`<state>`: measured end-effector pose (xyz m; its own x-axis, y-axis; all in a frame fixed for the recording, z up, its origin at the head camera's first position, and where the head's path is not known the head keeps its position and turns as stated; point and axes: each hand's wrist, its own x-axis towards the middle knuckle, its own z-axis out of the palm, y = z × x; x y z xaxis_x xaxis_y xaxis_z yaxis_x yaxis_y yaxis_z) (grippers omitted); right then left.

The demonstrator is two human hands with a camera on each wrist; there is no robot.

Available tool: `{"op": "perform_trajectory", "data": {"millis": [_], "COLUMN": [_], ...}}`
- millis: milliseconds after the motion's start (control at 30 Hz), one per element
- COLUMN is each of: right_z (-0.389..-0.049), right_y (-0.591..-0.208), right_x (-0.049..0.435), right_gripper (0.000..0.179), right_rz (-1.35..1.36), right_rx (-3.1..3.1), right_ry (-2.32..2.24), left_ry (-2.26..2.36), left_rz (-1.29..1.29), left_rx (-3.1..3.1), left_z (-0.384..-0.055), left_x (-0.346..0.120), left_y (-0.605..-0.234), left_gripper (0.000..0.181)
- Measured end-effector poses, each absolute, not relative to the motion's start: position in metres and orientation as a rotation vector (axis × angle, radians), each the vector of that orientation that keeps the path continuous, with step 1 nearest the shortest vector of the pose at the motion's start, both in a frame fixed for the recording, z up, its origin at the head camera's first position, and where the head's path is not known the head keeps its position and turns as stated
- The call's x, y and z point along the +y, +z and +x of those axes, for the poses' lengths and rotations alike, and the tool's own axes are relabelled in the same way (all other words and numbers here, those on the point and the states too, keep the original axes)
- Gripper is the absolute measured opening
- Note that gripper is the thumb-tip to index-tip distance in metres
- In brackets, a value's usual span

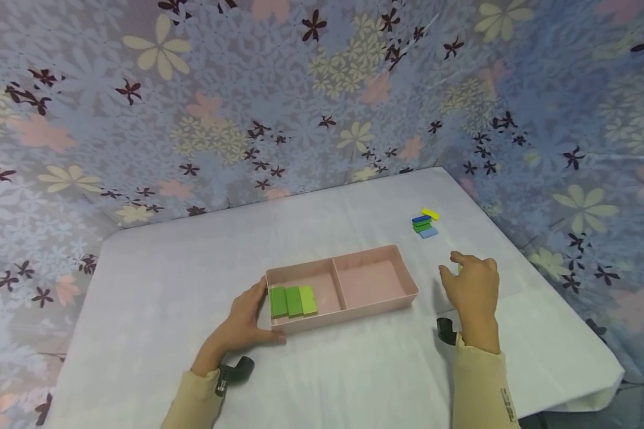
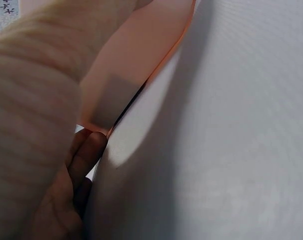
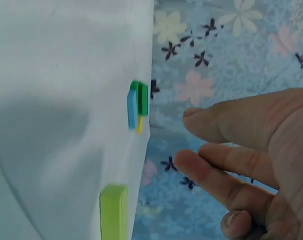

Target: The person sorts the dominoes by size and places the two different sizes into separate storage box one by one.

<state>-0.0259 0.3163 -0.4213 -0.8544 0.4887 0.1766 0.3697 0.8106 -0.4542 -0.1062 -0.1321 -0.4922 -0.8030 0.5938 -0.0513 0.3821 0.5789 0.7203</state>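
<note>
My left hand (image 1: pixel 241 322) holds the left end of a pink two-compartment box (image 1: pixel 377 305), its fingers along the end wall and its thumb at the near wall. In the left wrist view, fingertips (image 2: pixel 94 142) meet the box corner. Three green blocks (image 1: pixel 294 301) in differing shades stand side by side in the left compartment; the right one holds nothing. To the right of the box, my right hand (image 1: pixel 472 289) hovers with thumb and fingers apart and nothing between them. A lime-green block (image 3: pixel 114 212) is on the table near it, mostly hidden by the hand in the head view.
Beyond the right hand lies a small group of blocks: dark blue (image 1: pixel 421 219), green (image 1: pixel 422 227), light blue (image 1: pixel 428 233) and yellow (image 1: pixel 430 213). The white-covered table (image 1: pixel 193 250) ends on the right close to them. Floral cloth (image 1: pixel 279 107) hangs behind.
</note>
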Motion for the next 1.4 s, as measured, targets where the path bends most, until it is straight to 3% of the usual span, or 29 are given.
{"op": "perform_trajectory", "data": {"millis": [467,1400], "right_z": [-0.016,-0.026], "right_y": [-0.435,-0.445], "right_x": [0.342,0.346], "right_gripper": [0.055,0.07], "right_rz": [-0.973,-1.126], "right_rx": [-2.687,-2.744], "right_ry": [0.507,0.432], "left_ry": [1.038,1.039], "left_rz": [0.774,0.809], "left_rx": [2.499,2.519], "left_z": [-0.11,-0.113], "left_x": [-0.132,-0.136], "left_y": [-0.489,-0.489], "left_gripper": [0.138,0.137]}}
